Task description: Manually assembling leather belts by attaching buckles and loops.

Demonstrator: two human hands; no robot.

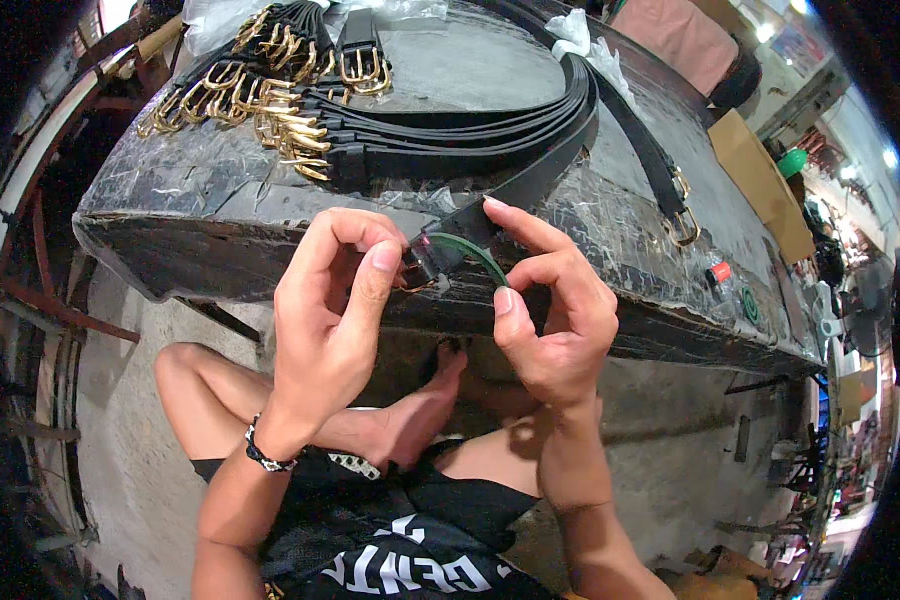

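Observation:
Above the table's near edge, my left hand point(335, 295) pinches the buckle end of a black belt point(530, 185) between thumb and fingers. The belt's strap runs back to the right over the table. A thin green strip point(482, 252) arches from that belt end to my right hand point(562, 310). My right thumb and a finger are closed on the strip, while the index finger extends toward the strap. The held buckle is mostly hidden by my left fingers.
Several black belts point(460, 165) with gold buckles point(295, 130) lie bunched on the dark, scuffed table point(200, 215). Another gold buckle point(684, 228) lies at the right. Beyond it are a small red-topped item point(718, 272), a green coil point(749, 304) and a cardboard sheet point(760, 185).

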